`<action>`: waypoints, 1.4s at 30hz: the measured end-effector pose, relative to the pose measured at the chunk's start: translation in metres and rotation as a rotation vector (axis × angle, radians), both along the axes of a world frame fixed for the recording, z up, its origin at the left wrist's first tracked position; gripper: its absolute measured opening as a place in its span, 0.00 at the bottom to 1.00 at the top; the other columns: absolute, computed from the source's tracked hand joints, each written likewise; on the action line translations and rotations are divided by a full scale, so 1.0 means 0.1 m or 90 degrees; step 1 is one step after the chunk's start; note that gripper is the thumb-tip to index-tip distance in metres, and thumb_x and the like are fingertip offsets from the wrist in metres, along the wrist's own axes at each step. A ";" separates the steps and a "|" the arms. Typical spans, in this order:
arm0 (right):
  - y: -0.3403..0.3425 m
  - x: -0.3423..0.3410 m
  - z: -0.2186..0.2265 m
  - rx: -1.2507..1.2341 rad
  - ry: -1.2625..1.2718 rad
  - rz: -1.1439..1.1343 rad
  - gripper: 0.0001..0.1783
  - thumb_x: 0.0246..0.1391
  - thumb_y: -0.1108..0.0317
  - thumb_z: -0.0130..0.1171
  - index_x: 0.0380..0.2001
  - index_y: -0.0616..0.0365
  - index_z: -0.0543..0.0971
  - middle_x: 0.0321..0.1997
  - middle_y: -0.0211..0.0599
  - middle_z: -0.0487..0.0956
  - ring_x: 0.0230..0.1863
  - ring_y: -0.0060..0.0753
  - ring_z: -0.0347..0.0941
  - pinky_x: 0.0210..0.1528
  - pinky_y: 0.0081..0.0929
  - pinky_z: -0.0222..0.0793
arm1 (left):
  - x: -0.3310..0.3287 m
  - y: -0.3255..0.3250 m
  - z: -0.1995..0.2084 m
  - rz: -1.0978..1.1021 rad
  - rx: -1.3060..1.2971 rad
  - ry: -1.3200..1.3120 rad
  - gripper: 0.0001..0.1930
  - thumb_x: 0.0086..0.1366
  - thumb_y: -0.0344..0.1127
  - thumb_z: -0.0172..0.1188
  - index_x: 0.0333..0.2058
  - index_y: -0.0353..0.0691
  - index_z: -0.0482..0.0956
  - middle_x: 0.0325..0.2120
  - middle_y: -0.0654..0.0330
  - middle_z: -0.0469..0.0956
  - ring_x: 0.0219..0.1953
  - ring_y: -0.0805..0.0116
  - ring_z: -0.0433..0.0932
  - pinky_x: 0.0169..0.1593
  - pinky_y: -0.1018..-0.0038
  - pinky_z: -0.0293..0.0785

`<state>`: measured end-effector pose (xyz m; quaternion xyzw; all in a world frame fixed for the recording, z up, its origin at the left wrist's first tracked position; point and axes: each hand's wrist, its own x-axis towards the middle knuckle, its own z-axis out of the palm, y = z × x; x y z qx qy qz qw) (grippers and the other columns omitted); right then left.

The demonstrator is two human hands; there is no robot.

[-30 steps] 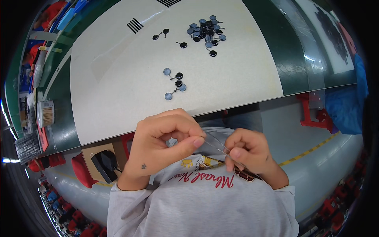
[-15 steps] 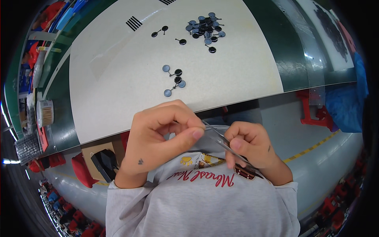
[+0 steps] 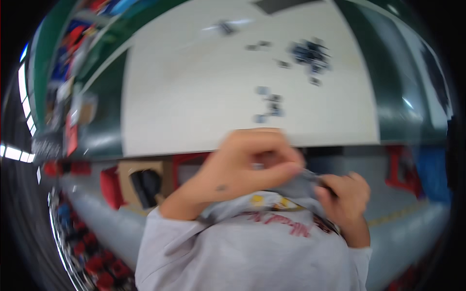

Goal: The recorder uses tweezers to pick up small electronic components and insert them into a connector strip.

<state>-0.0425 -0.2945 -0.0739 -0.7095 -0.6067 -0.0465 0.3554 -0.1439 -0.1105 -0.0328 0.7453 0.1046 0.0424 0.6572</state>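
Note:
The whole picture is smeared by motion. In front of the table edge, my left hand (image 3: 252,162) is closed in a pinch, thumb against forefinger; whatever is between the tips is too blurred to make out. To its right my right hand (image 3: 345,196) is closed around slim metal tweezers (image 3: 314,178), which point toward the left fingertips and show only as a faint streak. Beyond the hands, a small group of round black and blue-grey discs with short stems (image 3: 273,107) lies on the white work sheet (image 3: 194,97).
A bigger pile of the discs (image 3: 310,52) lies farther back right, with a few loose ones (image 3: 283,63) beside it. Below the table edge at left are an open cardboard box (image 3: 128,169) holding a black object and a red stool (image 3: 111,186).
The view has swung, so table and discs appear farther right and straighter. Both hands appear farther right too, in much the same poses, the left still pinching. The picture has become blurred.

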 end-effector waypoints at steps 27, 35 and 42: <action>0.02 0.07 0.21 -0.024 0.461 0.039 0.05 0.44 0.74 0.51 0.26 0.65 0.70 0.16 0.34 0.72 0.10 0.18 0.60 0.11 0.13 0.52 | 0.08 0.02 0.00 0.003 -0.014 -0.073 0.02 0.47 0.23 0.56 0.22 0.35 0.74 0.18 0.64 0.70 0.16 0.83 0.61 0.19 0.87 0.56; -0.05 0.16 0.12 0.120 -0.070 0.009 0.11 0.41 0.68 0.55 0.26 0.66 0.68 0.13 0.35 0.70 0.06 0.21 0.57 0.09 0.16 0.50 | 0.21 -0.13 0.13 -0.012 -0.088 -0.015 0.02 0.43 0.21 0.56 0.19 0.30 0.73 0.18 0.58 0.70 0.20 0.77 0.66 0.23 0.85 0.60; -0.05 0.16 0.32 -0.148 1.204 0.127 0.14 0.44 0.63 0.53 0.23 0.65 0.67 0.10 0.34 0.69 0.08 0.18 0.60 0.08 0.14 0.51 | 0.16 -0.04 0.10 -0.059 -0.057 -0.033 0.02 0.44 0.23 0.56 0.20 0.33 0.74 0.17 0.62 0.70 0.17 0.81 0.63 0.20 0.86 0.56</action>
